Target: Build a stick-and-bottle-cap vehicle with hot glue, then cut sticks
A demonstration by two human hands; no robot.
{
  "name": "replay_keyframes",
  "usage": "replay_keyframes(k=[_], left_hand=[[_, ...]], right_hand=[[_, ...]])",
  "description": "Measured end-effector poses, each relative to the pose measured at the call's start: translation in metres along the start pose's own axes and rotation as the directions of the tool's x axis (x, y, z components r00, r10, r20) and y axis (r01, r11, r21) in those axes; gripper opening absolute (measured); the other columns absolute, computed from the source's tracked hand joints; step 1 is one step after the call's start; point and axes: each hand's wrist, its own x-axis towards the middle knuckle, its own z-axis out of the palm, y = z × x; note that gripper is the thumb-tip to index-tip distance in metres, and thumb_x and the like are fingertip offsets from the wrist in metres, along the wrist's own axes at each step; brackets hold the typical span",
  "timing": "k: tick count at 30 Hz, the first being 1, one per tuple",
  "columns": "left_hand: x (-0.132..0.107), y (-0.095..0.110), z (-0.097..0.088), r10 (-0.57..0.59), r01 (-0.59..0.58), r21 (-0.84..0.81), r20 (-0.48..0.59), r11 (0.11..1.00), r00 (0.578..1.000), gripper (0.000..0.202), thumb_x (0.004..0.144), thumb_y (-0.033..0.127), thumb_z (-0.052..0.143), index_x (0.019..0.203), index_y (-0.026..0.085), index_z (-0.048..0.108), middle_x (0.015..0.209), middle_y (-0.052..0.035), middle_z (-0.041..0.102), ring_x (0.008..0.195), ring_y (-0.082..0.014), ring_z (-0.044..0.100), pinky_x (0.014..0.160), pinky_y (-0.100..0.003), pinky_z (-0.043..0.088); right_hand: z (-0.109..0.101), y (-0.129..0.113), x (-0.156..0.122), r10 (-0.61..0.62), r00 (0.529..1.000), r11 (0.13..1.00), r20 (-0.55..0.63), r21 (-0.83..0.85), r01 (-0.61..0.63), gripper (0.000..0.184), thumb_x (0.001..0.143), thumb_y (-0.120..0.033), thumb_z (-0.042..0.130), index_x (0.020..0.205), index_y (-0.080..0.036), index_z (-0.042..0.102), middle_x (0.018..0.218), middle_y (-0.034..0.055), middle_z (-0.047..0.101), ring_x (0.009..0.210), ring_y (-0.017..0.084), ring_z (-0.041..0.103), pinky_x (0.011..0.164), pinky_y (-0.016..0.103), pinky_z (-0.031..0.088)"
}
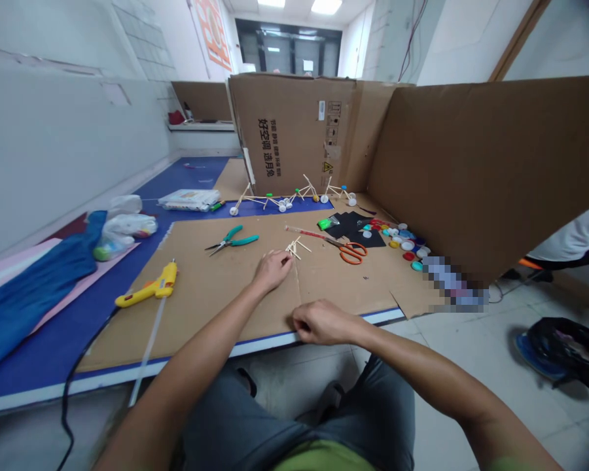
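My left hand [273,269] lies on the cardboard sheet [226,288] with its fingers curled together, its fingertips at a small pile of thin wooden sticks [299,246]. Whether a stick is pinched between them is hidden. My right hand [324,322] is closed in a loose fist at the table's front edge, and its inside is out of sight. Beyond the hands lie scissors [352,252] with orange handles and a red-marked clear strip [304,232]. Teal-handled pliers [232,241] lie to the left of the pile.
A yellow glue gun [152,288] with a black cord lies at left. Wheeled stick models [294,196] stand along the back, before a tall cardboard panel [294,131]. Coloured bottle caps [407,246] and black sheets [354,229] are at right. Plastic bags [125,226] lie far left.
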Motion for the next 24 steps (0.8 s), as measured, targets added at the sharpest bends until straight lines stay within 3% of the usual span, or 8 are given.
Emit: replay_keyframes(k=[4, 7, 11, 15, 20, 24], left_hand=[[-0.009, 0.013, -0.006, 0.046, -0.049, 0.016, 0.14, 0.999, 0.989, 0.021, 0.088, 0.028, 0.055, 0.098, 0.023, 0.073, 0.105, -0.0065, 0.074, 0.103, -0.0238, 0.062, 0.095, -0.036, 0.043], [-0.026, 0.035, -0.007, 0.097, -0.109, 0.035, 0.241, 0.993, 0.966, 0.021, 0.084, 0.036, 0.063, 0.098, 0.023, 0.074, 0.106, -0.0068, 0.073, 0.103, -0.0252, 0.062, 0.094, -0.036, 0.044], [-0.044, 0.071, -0.001, -0.039, -0.013, 0.218, 0.232, 0.976, 0.972, 0.031, 0.086, 0.045, 0.061, 0.093, 0.017, 0.072, 0.102, -0.0148, 0.072, 0.101, -0.0309, 0.064, 0.09, -0.041, 0.046], [-0.041, 0.093, 0.01, -0.081, -0.037, 0.358, 0.31, 0.933, 0.947, 0.035, 0.092, 0.03, 0.046, 0.1, 0.008, 0.072, 0.104, -0.0241, 0.073, 0.101, -0.0336, 0.068, 0.09, -0.043, 0.046], [-0.03, 0.09, 0.008, -0.12, -0.015, 0.375, 0.332, 0.927, 0.936, 0.025, 0.086, 0.024, 0.051, 0.087, 0.013, 0.074, 0.097, -0.0194, 0.075, 0.091, -0.0285, 0.07, 0.079, -0.034, 0.047], [-0.03, 0.066, -0.016, -0.209, 0.098, 0.406, 0.239, 0.909, 0.948, 0.028, 0.09, 0.023, 0.043, 0.086, 0.016, 0.07, 0.096, -0.0168, 0.074, 0.086, -0.0257, 0.069, 0.071, -0.031, 0.042]], right_hand=[[0.008, -0.007, -0.03, 0.039, 0.999, 0.999, -0.007, 0.001, -0.039, 0.008, 0.079, -0.015, 0.059, 0.083, -0.02, 0.063, 0.083, 0.0017, 0.071, 0.073, 0.014, 0.06, 0.063, 0.024, 0.031], [0.012, -0.006, -0.047, 0.064, 0.998, 0.998, -0.012, 0.004, -0.064, 0.009, 0.079, -0.014, 0.059, 0.084, -0.02, 0.063, 0.084, 0.0021, 0.072, 0.073, 0.014, 0.061, 0.063, 0.024, 0.031], [0.018, -0.007, -0.054, 0.048, 0.999, 0.998, -0.023, -0.033, -0.049, 0.008, 0.082, -0.016, 0.059, 0.086, -0.02, 0.065, 0.086, 0.0034, 0.072, 0.074, 0.015, 0.061, 0.064, 0.025, 0.03], [0.018, -0.008, -0.051, 0.02, 1.0, 0.999, -0.013, -0.043, -0.021, 0.01, 0.086, -0.019, 0.058, 0.091, -0.02, 0.067, 0.09, 0.0046, 0.073, 0.075, 0.016, 0.062, 0.064, 0.025, 0.031], [0.014, -0.006, -0.055, 0.008, 1.0, 1.0, -0.017, 0.021, -0.008, 0.012, 0.085, -0.017, 0.06, 0.094, -0.02, 0.068, 0.09, 0.0043, 0.073, 0.077, 0.016, 0.063, 0.067, 0.024, 0.034], [0.006, 0.0, -0.064, 0.035, 0.996, 0.993, -0.085, 0.119, -0.025, 0.011, 0.086, -0.018, 0.061, 0.094, -0.02, 0.068, 0.088, 0.0035, 0.073, 0.078, 0.016, 0.063, 0.067, 0.023, 0.035]])
